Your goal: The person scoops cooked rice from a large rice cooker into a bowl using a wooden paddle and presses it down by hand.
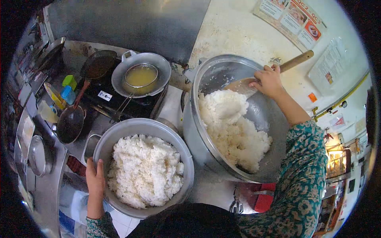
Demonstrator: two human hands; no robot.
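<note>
My left hand (pixel 95 177) grips the left rim of a wide grey metal basin (pixel 188 166), its fingers closed over the edge. White cooked rice (pixel 145 170) is heaped in the basin. At the right, my right hand (pixel 268 82) is closed round a flat scoop with a wooden handle (pixel 297 61), above a large metal pot (pixel 190 115). The scoop's blade reaches into the pot, against the top of a clumped mound of rice (pixel 234 131). Bare metal shows on the right side of the pot's inside.
A wok (pixel 164 81) with yellowish liquid and a wire strainer (pixel 158 75) sits on a stove beyond the basin. Dark pans (pixel 70 126) and a round metal lid (pixel 37 156) are at the left. A red object (pixel 263 203) and tongs (pixel 236 206) lie below the pot.
</note>
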